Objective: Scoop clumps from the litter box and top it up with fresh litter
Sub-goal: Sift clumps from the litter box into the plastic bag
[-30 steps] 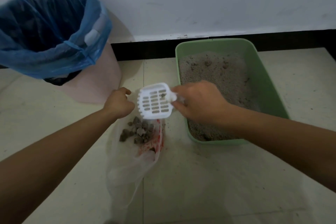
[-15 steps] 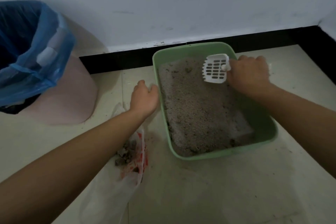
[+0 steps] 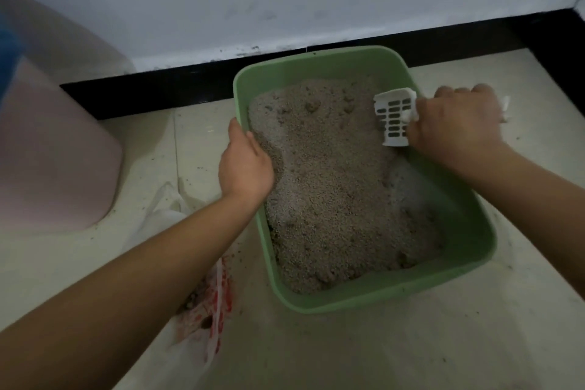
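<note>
**Scoop at far right of box, left hand steadying the rim**

Right hand [image 3: 456, 123]: fingers curled tight round the handle of the white slotted scoop [image 3: 395, 117], knuckles up. The end of the handle sticks out past the outer side of the fist. The scoop head is tilted, slots facing the camera, with its lower edge down at the litter [image 3: 332, 184] close to the right wall. Whether it digs in cannot be told.

Left hand [image 3: 245, 165]: closed over the left rim of the green litter box [image 3: 316, 57]. Thumb lies along the rim's outer side; the fingers bend over it to the inside and are mostly hidden behind the back of the hand.

Litter: grey-brown, uneven, piled higher at the far end and left side. A few lumps show near the far wall and the near edge. A thin pale patch lies on the right.

Surroundings: the box sits on a pale tiled floor [image 3: 380, 351], far end near a black skirting board [image 3: 158, 89]. A clear plastic bag [image 3: 215, 301] with red print lies just left of the box, partly under the left forearm, holding some dark clumps [image 3: 190, 304]. A pink bin [image 3: 57, 152] stands well to the left.
</note>
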